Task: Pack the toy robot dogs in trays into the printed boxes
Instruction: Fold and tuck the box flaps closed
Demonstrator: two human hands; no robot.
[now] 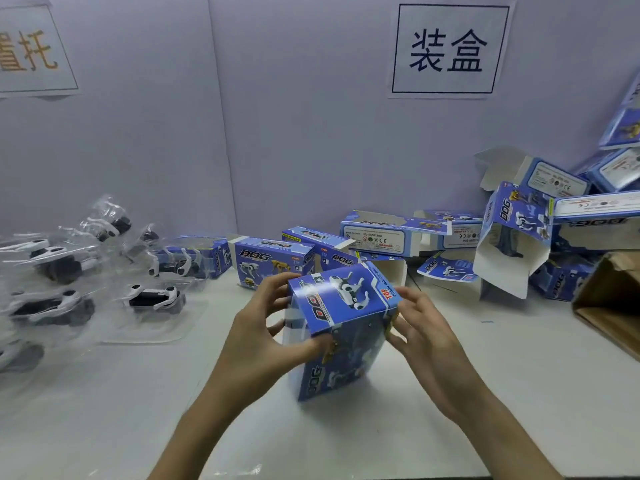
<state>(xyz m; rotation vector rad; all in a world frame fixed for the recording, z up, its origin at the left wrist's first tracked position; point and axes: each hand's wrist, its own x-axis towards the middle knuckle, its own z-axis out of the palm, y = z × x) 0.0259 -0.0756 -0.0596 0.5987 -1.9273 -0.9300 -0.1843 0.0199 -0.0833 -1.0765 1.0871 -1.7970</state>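
A blue printed "DOG" box (341,327) stands tilted on the white table (104,410), held between both hands. My left hand (263,327) grips its left side, thumb on the front face and fingers curled at the open white end. My right hand (422,337) presses against the right edge with fingers slightly bent. Black-and-white toy robot dogs in clear plastic trays (152,299) lie spread over the table's left side.
Closed printed boxes (273,261) stand behind the held one. Open and flattened boxes (512,237) pile up at the back right. A brown cardboard carton (609,299) sits at the right edge. A lilac partition wall with paper signs (446,50) closes off the back.
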